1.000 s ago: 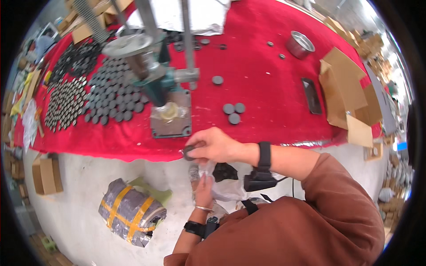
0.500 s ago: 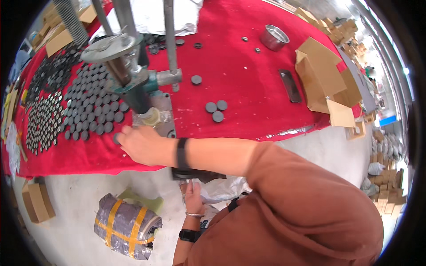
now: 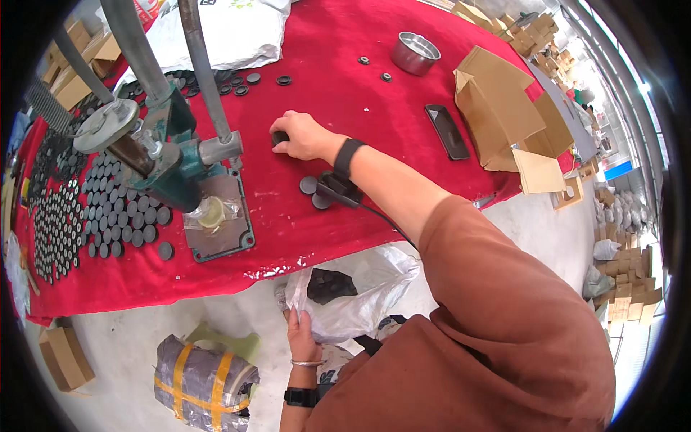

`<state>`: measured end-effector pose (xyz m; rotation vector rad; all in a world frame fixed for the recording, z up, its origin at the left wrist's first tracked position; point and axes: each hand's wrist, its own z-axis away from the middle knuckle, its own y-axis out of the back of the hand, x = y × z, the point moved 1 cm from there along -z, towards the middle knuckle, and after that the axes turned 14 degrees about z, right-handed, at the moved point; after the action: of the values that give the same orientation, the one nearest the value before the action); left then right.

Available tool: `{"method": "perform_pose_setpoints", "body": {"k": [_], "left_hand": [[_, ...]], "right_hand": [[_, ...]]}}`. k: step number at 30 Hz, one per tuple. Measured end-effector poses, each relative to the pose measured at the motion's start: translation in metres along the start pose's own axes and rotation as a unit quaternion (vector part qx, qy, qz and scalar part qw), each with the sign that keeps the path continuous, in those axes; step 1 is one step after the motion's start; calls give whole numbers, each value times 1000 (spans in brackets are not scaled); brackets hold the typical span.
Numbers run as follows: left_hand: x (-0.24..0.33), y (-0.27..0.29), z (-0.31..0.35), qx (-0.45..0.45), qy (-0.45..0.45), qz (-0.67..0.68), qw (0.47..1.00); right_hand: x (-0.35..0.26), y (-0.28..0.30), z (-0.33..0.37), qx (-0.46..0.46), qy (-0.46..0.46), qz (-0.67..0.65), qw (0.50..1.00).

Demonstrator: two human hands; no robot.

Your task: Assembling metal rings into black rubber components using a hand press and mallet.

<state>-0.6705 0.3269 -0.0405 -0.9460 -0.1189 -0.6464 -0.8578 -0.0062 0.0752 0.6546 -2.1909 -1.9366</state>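
My right hand (image 3: 306,138) reaches across the red table, its fingers closed on a dark grey round cap (image 3: 279,137). Below that wrist, a black strapped device hides part of a small group of grey caps (image 3: 308,185). My left hand (image 3: 302,337) is down at the table's front edge, pinching the rim of a white plastic bag (image 3: 378,295). Dark pieces (image 3: 331,286) show inside the bag's mouth. Left of my right hand stands a green hand press (image 3: 173,173), with a clear-wrapped round seat (image 3: 212,213) on its base plate. A single grey cap (image 3: 165,250) lies beside that plate.
Many grey caps (image 3: 126,216) and metal-centred pieces (image 3: 54,230) cover the table's left. Toward the right are a phone (image 3: 446,132), a metal bowl (image 3: 416,54) and an open cardboard box (image 3: 500,108). A taped bundle (image 3: 205,381) rests on the floor.
My right hand has moved from beside the press over to the right and closed on a lone cap. The view has shifted, and the bag's mouth now shows. My left hand still grips the bag.
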Motion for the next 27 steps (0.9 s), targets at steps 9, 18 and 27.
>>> {"method": "perform_pose_setpoints", "body": {"k": [9,18,27], "left_hand": [[4,-17,4,-2,7,-5,1000],[2,-18,-2,27,-17,-12,999],[-4,-21,-5,-1,-21,-2,1000]], "right_hand": [[-15,41,60,17,-53,-299,953],[24,44,100,-74,-86,-61,992],[15,31,107,-125,38,55,990]]}}
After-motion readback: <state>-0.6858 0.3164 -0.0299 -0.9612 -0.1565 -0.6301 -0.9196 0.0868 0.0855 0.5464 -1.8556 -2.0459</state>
